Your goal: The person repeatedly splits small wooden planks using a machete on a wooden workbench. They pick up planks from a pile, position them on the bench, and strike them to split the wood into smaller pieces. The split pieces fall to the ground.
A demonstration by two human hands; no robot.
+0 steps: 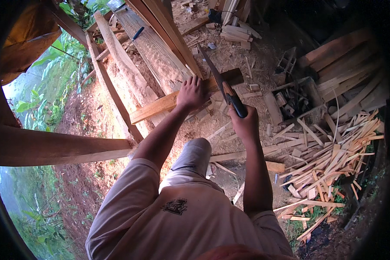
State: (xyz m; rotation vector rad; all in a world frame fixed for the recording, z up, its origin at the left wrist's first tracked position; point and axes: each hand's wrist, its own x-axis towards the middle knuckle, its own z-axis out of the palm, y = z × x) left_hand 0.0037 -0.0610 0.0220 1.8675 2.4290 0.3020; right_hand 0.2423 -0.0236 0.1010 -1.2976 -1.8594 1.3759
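Note:
A short wooden plank (162, 104) lies slantwise over a wide weathered board (154, 50), its dark right end sticking out past the board. My left hand (191, 93) grips the plank from above near its middle, fingers over the far edge. In my right hand (246, 123) is a handsaw (212, 68), held closed round its dark handle with brown patches. The blade slants up and left across the plank, to the right of my left hand. Whether its teeth have entered the wood cannot be made out. A blue-handled tool (138, 33) rests on the wide board.
Offcut strips (329, 162) are heaped at the right, beside a box of dark scraps (297, 102). More planks (346, 65) lean at the far right. A thick wooden beam (60, 145) crosses the left side. An upright timber (169, 30) stands beyond my hands, with sawdust around.

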